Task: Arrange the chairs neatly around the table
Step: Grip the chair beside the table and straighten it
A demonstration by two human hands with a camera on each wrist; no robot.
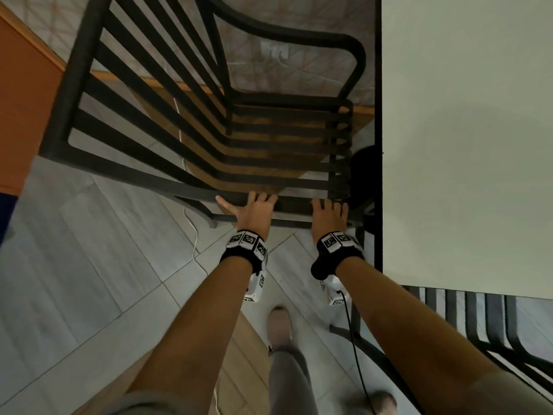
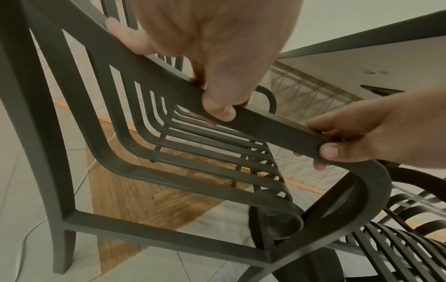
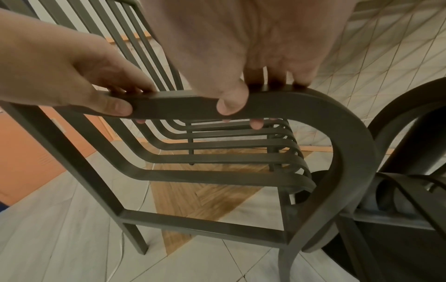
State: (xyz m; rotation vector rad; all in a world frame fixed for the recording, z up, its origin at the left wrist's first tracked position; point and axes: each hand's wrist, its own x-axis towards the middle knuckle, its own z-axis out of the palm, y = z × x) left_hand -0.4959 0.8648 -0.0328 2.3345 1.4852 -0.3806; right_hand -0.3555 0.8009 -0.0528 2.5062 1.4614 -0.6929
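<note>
The left hand point(image 1: 254, 206) grips the near armrest point(image 3: 183, 104) of a dark slatted chair point(image 1: 185, 121), fingers over the top of the bar and thumb point(image 2: 220, 110) on its near face. The right hand point(image 1: 329, 212) holds the same armrest just beside it, closer to the front curve, fingers curled over and thumb point(image 3: 231, 104) pressed on the side. The chair stands on the tiled floor point(image 1: 77, 250), side-on to the person, its seat front near the dark left edge of the pale counter point(image 1: 466, 139). A second slatted chair point(image 1: 490, 322) sits at the counter's near edge. A white cable point(image 1: 194, 235) trails across the floor.
</note>
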